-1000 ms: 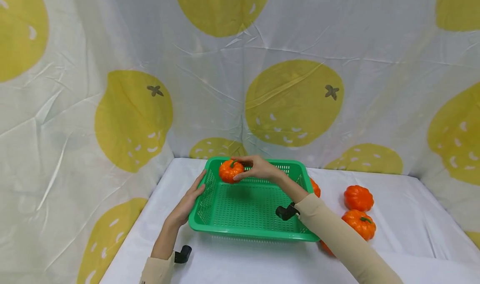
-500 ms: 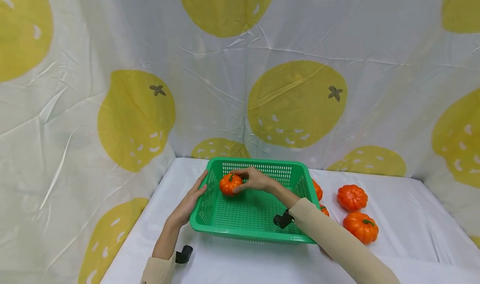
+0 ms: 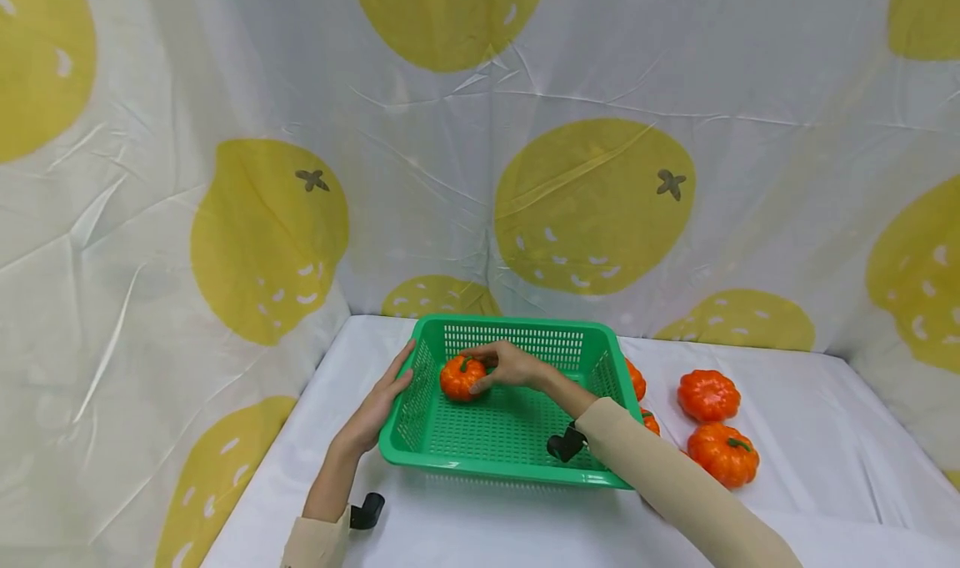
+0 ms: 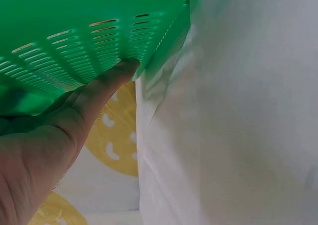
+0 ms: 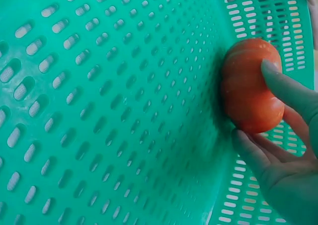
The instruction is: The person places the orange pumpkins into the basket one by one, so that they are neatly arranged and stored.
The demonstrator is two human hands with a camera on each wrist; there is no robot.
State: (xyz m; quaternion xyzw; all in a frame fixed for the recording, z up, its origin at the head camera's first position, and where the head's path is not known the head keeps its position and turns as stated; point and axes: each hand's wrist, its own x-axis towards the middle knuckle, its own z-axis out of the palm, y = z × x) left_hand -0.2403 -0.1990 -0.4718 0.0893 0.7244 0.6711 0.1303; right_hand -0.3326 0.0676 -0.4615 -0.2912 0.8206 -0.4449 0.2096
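A small orange pumpkin (image 3: 457,379) with a green stem is low inside the green slotted plastic basket (image 3: 510,468), near its left end. My right hand (image 3: 512,363) holds it between thumb and fingers from the right. In the right wrist view the pumpkin (image 5: 251,88) lies close against the perforated basket floor (image 5: 124,111), with thumb and fingertips on its sides. My left hand (image 3: 375,403) rests against the basket's left side, fingers straight. The left wrist view shows that hand (image 4: 54,130) along the outside of the slotted wall (image 4: 99,41).
Right of the basket, on the white cloth (image 3: 810,434), lie an orange pumpkin (image 3: 708,395) and one with a green stem (image 3: 724,454). More orange pumpkins (image 3: 636,379) show partly behind the basket's right side and the right sleeve. Lemon-print curtains (image 3: 420,193) stand behind and at both sides.
My right hand has lowered the pumpkin from rim height at the back left toward the basket floor, still holding it. The left hand has stayed on the basket's side.
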